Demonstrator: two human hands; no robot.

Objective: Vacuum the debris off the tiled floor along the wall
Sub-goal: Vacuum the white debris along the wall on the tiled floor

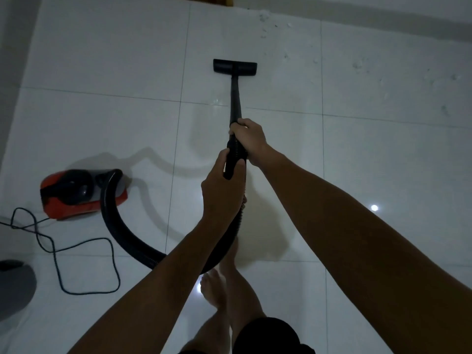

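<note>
Both hands curled around the black wand [234, 103]: right hand [249, 139] higher up, left hand [221, 190] lower, at the hose joint. Floor nozzle [235, 66] flat on the tile, short of the wall. Most of the job apparently left: pale debris [357, 65] scattered along the wall [357, 11] to the right of the nozzle, none under it yet. Glossy white tiled floor [102, 72], thin grout lines, dim light, 2 bright reflections. Red canister vacuum [76, 192] on the left, hose [122, 231] looping back, cord [63, 251] loose beside it.
</note>
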